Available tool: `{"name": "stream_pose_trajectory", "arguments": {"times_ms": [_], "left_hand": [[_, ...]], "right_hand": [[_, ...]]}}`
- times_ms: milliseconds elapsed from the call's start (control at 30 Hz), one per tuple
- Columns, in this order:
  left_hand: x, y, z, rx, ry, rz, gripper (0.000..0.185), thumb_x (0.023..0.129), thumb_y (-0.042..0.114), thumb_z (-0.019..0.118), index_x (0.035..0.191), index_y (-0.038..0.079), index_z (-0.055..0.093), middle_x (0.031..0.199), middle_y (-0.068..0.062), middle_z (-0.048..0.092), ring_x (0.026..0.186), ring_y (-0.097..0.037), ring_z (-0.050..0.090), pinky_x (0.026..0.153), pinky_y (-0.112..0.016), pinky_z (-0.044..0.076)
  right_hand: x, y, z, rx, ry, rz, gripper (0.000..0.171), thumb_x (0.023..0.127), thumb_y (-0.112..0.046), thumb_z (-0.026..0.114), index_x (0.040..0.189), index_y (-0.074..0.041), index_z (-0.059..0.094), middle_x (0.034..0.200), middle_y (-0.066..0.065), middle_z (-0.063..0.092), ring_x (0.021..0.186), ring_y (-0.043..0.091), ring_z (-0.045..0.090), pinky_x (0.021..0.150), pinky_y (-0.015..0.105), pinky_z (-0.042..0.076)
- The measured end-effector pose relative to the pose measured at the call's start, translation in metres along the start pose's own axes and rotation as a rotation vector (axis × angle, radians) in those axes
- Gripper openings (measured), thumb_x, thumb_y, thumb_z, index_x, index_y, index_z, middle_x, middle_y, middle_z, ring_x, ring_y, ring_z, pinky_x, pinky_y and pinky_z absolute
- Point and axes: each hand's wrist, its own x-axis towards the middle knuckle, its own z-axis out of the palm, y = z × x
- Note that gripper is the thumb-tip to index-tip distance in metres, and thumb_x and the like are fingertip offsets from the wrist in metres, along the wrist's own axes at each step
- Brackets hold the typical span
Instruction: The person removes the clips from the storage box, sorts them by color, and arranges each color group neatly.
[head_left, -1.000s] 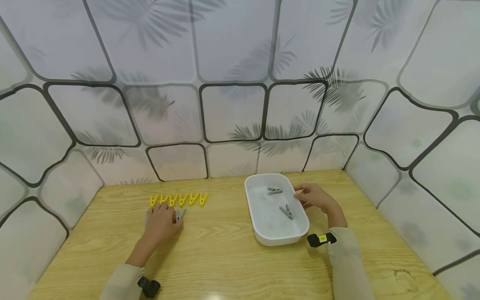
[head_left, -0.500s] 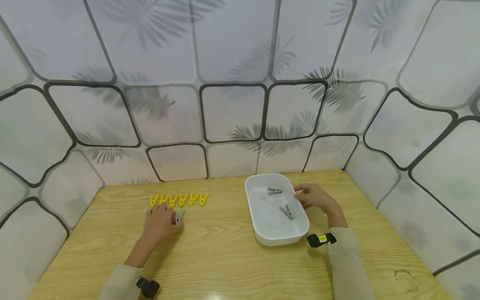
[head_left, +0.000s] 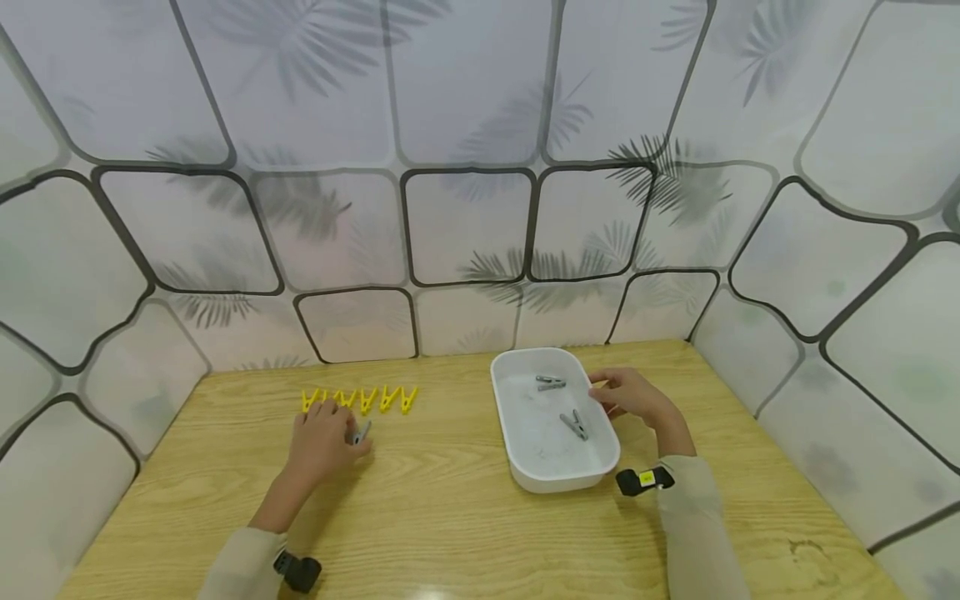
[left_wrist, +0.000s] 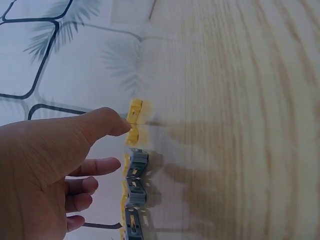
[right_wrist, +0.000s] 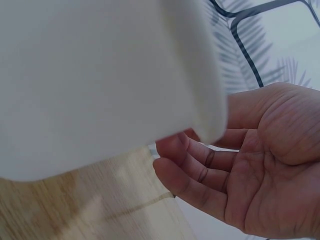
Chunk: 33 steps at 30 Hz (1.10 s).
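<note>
My left hand hovers at a row of grey clothespins on the table, its thumb and fingers apart. A grey clothespin shows beside its thumb. In the left wrist view, more grey clothespins stand in line just past the fingertips; whether a finger touches one I cannot tell. Yellow clothespins form a row behind, partly covered by the hand. My right hand grips the right rim of a white plastic tray, fingers curled under its edge. Inside the tray lie two grey clothespins, apart from each other.
The wooden table meets a patterned wall covering at the back and on both sides. Bare tabletop lies between the clothespin rows and the tray.
The left hand has shifted very slightly near the grey clothespin, covering a bit more of it. The right hand and tray stay where they were.
</note>
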Motion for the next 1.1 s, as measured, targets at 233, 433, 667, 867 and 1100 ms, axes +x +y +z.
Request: {"name": "stream_pose_trajectory", "arguments": {"times_ms": [233,433,667,867,1100], "left_hand": [[0.009,0.007,-0.002,-0.027,0.002,0.025,0.031,0.086,0.034,0.079,0.096,0.009,0.066,0.098,-0.011,0.056,0.092,-0.032,0.049,0.081,-0.053,0.037],[0.024,0.026,-0.008,-0.077,-0.02,0.061,0.034,0.086,0.033,0.08,0.103,0.007,0.067,0.098,-0.011,0.057,0.095,-0.035,0.051,0.086,-0.057,0.038],[0.052,0.07,-0.007,-0.103,-0.021,0.143,0.035,0.086,0.034,0.08,0.106,0.008,0.066,0.101,-0.011,0.057,0.099,-0.034,0.05,0.087,-0.053,0.038],[0.076,0.122,-0.009,-0.138,-0.052,0.239,0.037,0.087,0.036,0.08,0.109,0.012,0.065,0.108,-0.009,0.057,0.105,-0.032,0.05,0.096,-0.055,0.038],[0.097,0.182,-0.012,-0.152,-0.088,0.338,0.037,0.088,0.037,0.078,0.111,0.012,0.066,0.114,-0.009,0.059,0.108,-0.029,0.05,0.098,-0.051,0.039]], "right_hand": [[0.0,0.002,-0.001,0.011,0.001,-0.001,0.047,0.103,-0.016,0.058,0.142,0.01,0.05,0.101,0.019,0.07,0.079,0.019,0.069,0.077,0.044,0.06],[-0.001,0.003,-0.001,0.006,0.005,0.002,0.047,0.103,-0.015,0.057,0.142,0.01,0.05,0.102,0.02,0.069,0.079,0.018,0.068,0.078,0.043,0.06],[0.0,0.003,-0.002,0.008,0.009,-0.006,0.047,0.103,-0.015,0.057,0.142,0.01,0.05,0.102,0.02,0.07,0.078,0.018,0.069,0.076,0.042,0.06],[0.001,0.004,-0.001,0.019,0.008,-0.007,0.047,0.103,-0.014,0.057,0.141,0.011,0.05,0.097,0.016,0.069,0.076,0.017,0.068,0.075,0.041,0.06],[0.003,0.002,0.0,0.019,0.008,-0.003,0.047,0.103,-0.015,0.058,0.142,0.01,0.05,0.098,0.017,0.07,0.077,0.017,0.068,0.076,0.041,0.06]]}}
